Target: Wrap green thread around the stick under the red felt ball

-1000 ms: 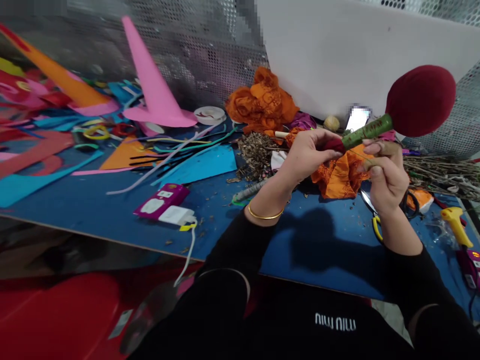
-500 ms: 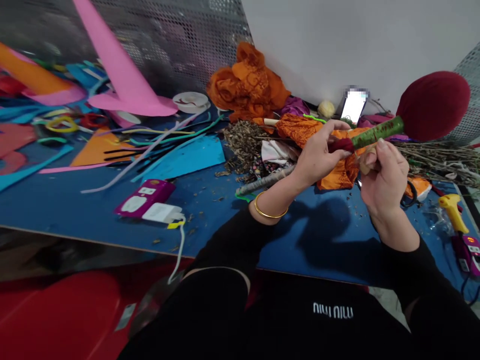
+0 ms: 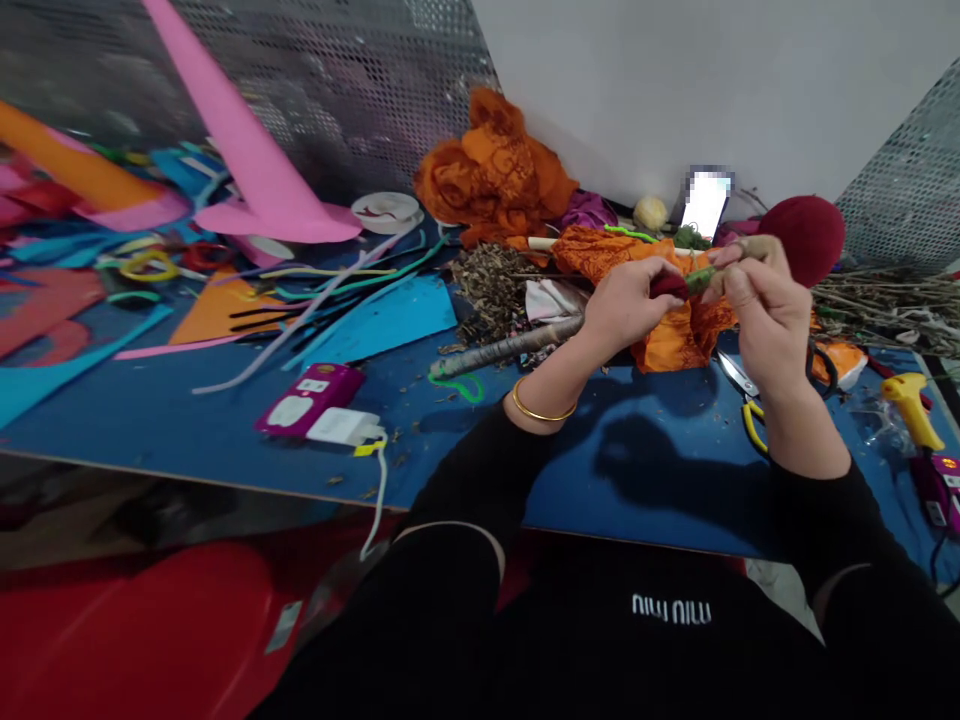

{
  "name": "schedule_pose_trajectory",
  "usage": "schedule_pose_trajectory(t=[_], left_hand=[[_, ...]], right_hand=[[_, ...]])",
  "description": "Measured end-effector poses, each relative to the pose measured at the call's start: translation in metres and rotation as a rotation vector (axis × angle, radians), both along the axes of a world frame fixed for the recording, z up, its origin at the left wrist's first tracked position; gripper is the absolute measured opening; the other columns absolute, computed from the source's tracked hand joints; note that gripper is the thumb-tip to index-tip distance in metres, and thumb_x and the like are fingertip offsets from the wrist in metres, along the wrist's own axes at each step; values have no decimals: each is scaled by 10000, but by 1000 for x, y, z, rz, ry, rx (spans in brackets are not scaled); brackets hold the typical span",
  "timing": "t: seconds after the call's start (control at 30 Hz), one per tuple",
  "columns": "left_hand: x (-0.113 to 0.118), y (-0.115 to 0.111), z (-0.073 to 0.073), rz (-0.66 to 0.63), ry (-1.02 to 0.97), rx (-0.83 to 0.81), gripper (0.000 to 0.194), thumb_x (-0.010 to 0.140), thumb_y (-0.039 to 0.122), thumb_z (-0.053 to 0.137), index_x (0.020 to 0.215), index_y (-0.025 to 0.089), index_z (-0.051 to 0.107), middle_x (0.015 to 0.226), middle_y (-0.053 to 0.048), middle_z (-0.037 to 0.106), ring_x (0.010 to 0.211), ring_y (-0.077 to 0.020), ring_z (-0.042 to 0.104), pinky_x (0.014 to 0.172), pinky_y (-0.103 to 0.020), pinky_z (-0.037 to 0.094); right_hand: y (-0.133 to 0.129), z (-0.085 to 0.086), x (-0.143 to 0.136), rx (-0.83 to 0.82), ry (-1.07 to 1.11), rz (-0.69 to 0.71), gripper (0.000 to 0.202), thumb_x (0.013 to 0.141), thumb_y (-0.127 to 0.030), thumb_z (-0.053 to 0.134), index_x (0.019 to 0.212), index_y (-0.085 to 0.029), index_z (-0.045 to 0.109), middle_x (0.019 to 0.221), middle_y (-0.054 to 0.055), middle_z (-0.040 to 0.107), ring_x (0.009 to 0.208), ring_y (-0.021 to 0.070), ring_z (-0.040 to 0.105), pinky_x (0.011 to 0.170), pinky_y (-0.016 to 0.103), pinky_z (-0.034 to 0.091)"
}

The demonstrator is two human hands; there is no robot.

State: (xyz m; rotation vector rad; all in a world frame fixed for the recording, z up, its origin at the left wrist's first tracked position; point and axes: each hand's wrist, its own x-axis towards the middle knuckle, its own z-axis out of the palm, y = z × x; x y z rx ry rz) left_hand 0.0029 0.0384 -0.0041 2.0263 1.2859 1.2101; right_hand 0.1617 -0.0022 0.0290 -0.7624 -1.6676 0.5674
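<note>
Above the table, both hands are on a dark red, fabric-covered piece with a rounded head [image 3: 802,238] and a narrow green-wrapped handle [image 3: 700,280]. My left hand [image 3: 628,308], with a gold bangle at the wrist, is closed round the handle's dark red lower end. My right hand [image 3: 766,300] is closed, thumb and fingers pinched at the green wrapping near the head. Its fingers hide part of the handle, and I cannot make out whether they also hold a strip. Below my right hand lie scissors with yellow and black handles [image 3: 754,425].
Orange cloth [image 3: 667,340], dry leaves [image 3: 487,285] and a grey-wrapped stick [image 3: 510,345] lie around the hands. Left are a pink paper cone hat [image 3: 247,150], blue sheet [image 3: 375,320] and purple power strip [image 3: 315,395]. A lit phone [image 3: 705,205] leans behind; a yellow glue gun [image 3: 911,405] lies right.
The dark red head has swung down and away, and now sits partly behind my right hand. My right hand has moved up onto the green wrapping. More of the scissors shows.
</note>
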Motion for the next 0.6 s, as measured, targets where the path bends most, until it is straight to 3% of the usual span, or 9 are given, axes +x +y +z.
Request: schedule_pose_trajectory(t=[0.1,0.23,0.4,0.6], left_hand=[[-1,-4,4,32,43,-13,220,724,228,670,927,158,718,886,-49,744,825,-192,649,782,-325,501],[1,-9,7,23,75,-36,215,727,226,677,926,158,725,884,-48,749,816,-194,652,786,-333,495],[5,-13,6,22,115,-32,181,741,217,687,915,170,707,857,-24,740,783,-178,637,736,-304,482],[5,-14,2,26,132,4,208,743,239,737,918,177,643,881,-34,733,814,-192,650,731,-290,485]], right_hand=[[5,8,14,37,-38,-56,371,898,-529,580,666,-256,677,897,46,598,1066,251,581,962,449,499],[10,8,23,-22,-84,16,330,918,-497,565,717,-274,705,825,43,617,986,245,614,901,429,525],[12,5,20,-5,-103,80,287,931,-439,574,745,-280,724,805,35,636,879,210,632,847,398,536],[15,-4,15,-38,-73,85,287,890,-498,613,773,-271,743,783,28,673,821,199,667,796,383,583]])
